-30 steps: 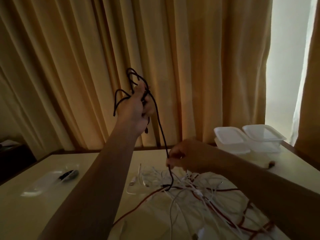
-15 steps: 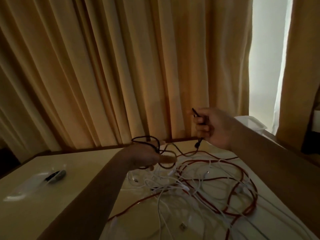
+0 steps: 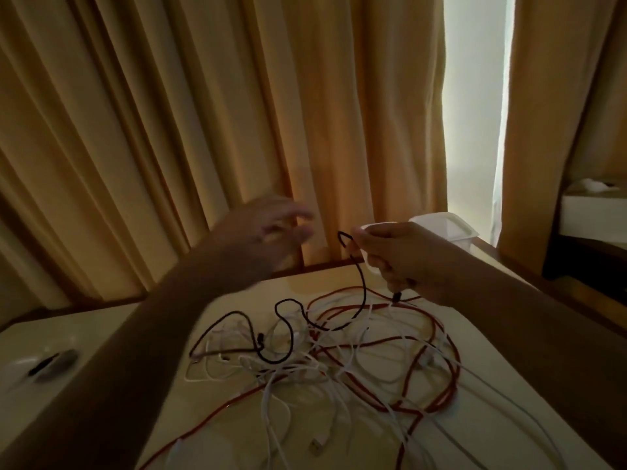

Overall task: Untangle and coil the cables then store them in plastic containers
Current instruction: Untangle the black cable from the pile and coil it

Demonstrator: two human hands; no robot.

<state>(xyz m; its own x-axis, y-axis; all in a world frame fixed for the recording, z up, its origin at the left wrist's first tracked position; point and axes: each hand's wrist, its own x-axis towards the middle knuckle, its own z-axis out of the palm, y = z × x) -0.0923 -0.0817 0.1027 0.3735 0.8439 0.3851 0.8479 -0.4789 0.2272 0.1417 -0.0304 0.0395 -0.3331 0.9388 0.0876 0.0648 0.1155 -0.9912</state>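
Just dropped the thin black cable [image 3: 364, 290] onto the tangle of white and red cables [image 3: 356, 364] from the now-spread, empty left hand [image 3: 268, 232], right hand [image 3: 400, 259] above that tangle still clenching one end, so coiling probably restarts there.

The left forearm [image 3: 135, 351] and right forearm [image 3: 509, 320] are bare as far as the frame's edge. The left hand [image 3: 268, 235] looks blurred. The right hand [image 3: 403, 259] is sharper, its knuckles dimly lit.
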